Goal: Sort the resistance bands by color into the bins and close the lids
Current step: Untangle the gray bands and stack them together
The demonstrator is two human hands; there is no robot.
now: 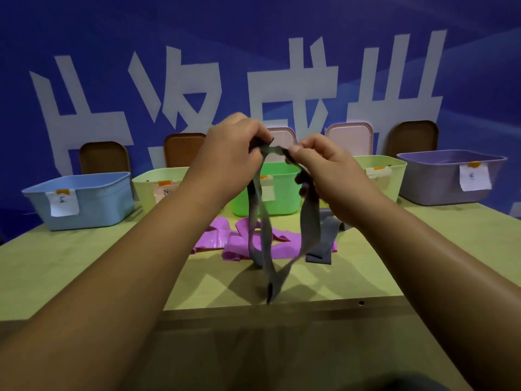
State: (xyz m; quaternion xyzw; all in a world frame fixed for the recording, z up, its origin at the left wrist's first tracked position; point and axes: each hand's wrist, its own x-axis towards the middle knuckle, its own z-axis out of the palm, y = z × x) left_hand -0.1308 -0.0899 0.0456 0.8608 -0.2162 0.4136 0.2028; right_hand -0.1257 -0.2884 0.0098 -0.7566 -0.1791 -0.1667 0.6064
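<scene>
Blue banner wall (282, 29) behind table (84, 263): left hand (234, 148) and right hand (324, 165) each pinched the grey band (309, 230), which hung above the table. Sorting was underway; the next move likely needed a carry to the grey bin (439, 187).

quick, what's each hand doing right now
left hand: pinches the grey band
right hand: pinches the same grey band

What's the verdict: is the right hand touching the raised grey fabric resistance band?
Touching. The head view shows the right hand pinching the top edge of the raised grey fabric resistance band between thumb and forefinger.
</scene>
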